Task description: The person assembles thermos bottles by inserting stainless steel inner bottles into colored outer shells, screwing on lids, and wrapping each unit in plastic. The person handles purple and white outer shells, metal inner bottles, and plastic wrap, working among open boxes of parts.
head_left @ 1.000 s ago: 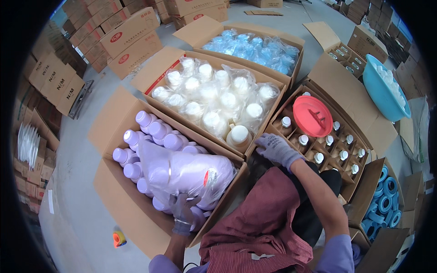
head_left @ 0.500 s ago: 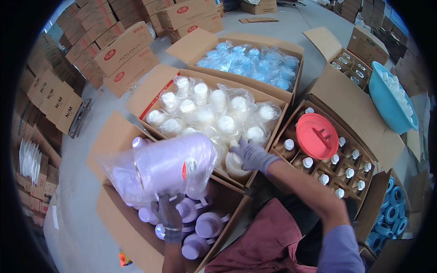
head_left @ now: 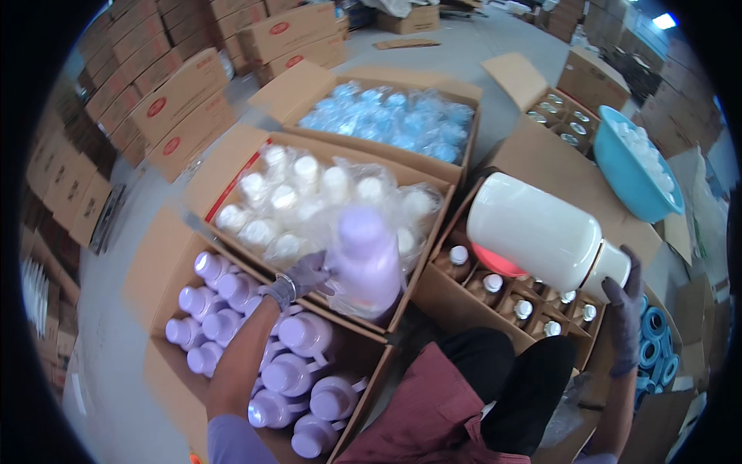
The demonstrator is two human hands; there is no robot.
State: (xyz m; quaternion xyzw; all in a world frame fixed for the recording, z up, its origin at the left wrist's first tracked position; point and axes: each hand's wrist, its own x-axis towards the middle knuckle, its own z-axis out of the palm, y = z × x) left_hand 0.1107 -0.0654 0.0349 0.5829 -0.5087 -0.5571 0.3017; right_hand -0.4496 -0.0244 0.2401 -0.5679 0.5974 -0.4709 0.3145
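Note:
My left hand [head_left: 305, 280], in a grey glove, is closed on a purple thermos flask [head_left: 367, 259], which stands upright and is blurred by motion. That flask is over the near right part of a carton [head_left: 309, 298] of white flasks [head_left: 336, 185] wrapped in clear plastic. On the right, my gloved right hand [head_left: 627, 317] grips a white thermos flask [head_left: 533, 228] by its cap end. The white flask lies tilted in the air, bottom toward the upper left, above a carton of small white-capped bottles [head_left: 522, 309] and partly covering a red lid [head_left: 498, 261].
A carton of purple flasks [head_left: 290, 375] is at the near left. Farther back is a carton of blue plastic-wrapped items [head_left: 394, 116]. A blue basin [head_left: 618, 166] of white pieces stands at the right, above blue rings [head_left: 657, 336]. Stacked cartons [head_left: 178, 100] line the back left.
The purple flask has gone from lying sideways over the left carton to upright, farther right. My right hand has moved right from the white flasks' carton and now holds a white flask.

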